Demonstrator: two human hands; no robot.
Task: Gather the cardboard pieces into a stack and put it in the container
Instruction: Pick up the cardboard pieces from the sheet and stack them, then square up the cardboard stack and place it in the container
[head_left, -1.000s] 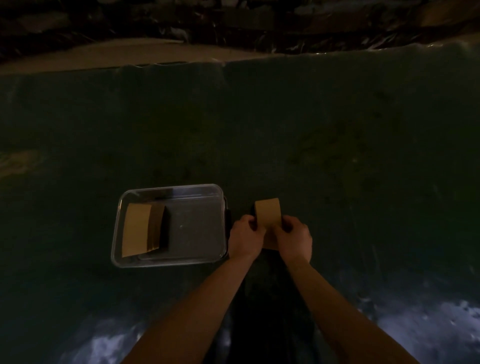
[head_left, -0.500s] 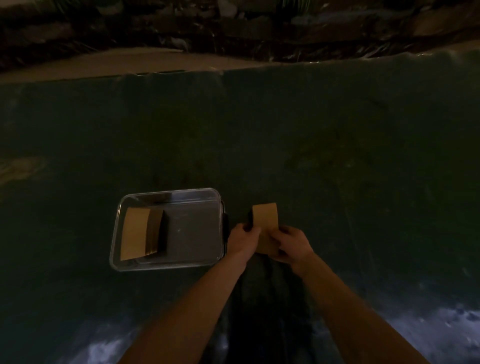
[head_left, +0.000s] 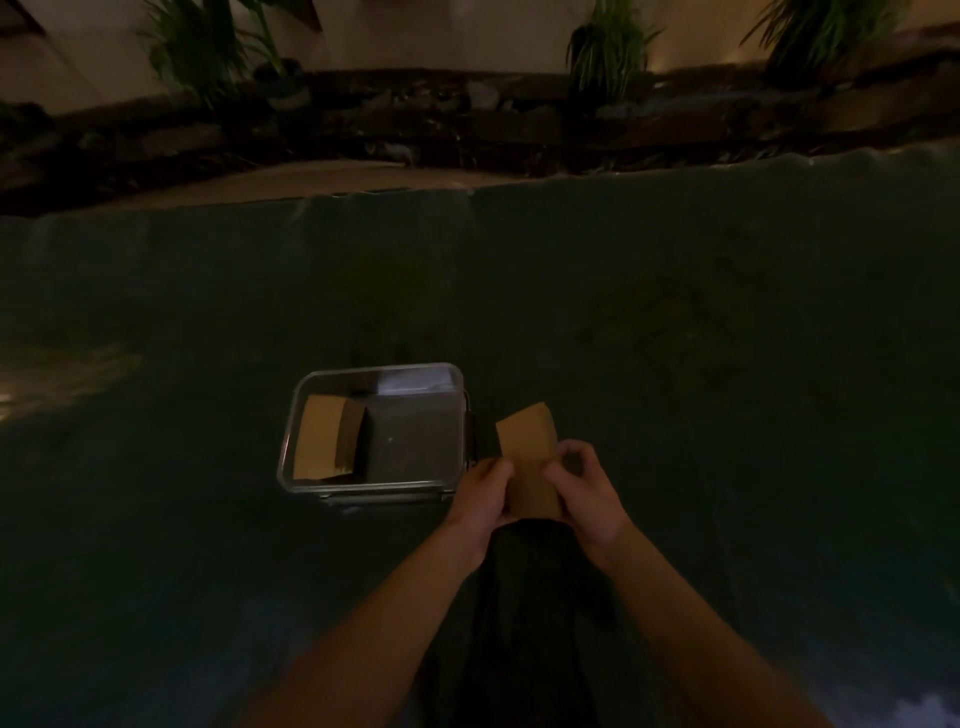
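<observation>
Both hands (head_left: 535, 491), cardboard stack (head_left: 530, 452) now tilted.

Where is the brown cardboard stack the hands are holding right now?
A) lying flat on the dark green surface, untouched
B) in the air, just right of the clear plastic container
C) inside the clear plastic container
B: the brown cardboard stack is pinched between the left hand and right hand, beside the clear plastic container, whose left end already holds another cardboard stack.
</observation>
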